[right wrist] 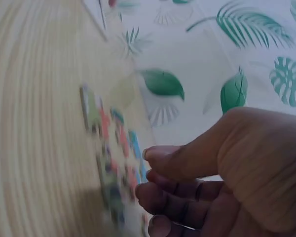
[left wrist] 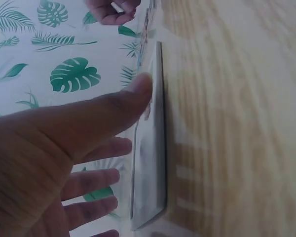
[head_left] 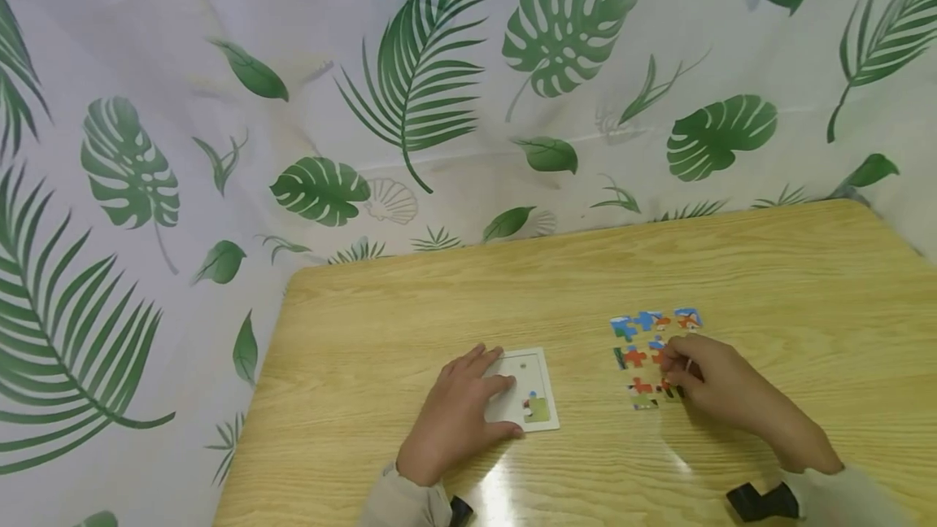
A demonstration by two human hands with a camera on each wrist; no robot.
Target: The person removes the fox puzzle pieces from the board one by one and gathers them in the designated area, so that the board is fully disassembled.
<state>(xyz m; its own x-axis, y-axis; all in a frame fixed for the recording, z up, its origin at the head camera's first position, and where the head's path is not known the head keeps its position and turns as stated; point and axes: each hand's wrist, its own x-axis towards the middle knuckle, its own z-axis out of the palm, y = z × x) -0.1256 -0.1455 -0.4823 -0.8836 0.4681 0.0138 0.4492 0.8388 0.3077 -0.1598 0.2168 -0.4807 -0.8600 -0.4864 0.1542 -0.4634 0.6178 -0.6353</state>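
Observation:
A white square puzzle tray lies on the table, with a green-based puzzle piece in its near right corner. My left hand rests over the tray's left side, fingers spread and the thumb at its near edge. In the left wrist view the thumb reaches straight to the tray's rim. Over the right part of the loose puzzle pieces, my right hand has curled fingers, thumb and fingertips close together. I cannot tell whether a piece is between them.
The loose pieces, in blue, orange, red and green, lie in loose rows right of the tray. The wood-grain table meets a leaf-printed cloth along its back and left edges. Black straps circle the wrists.

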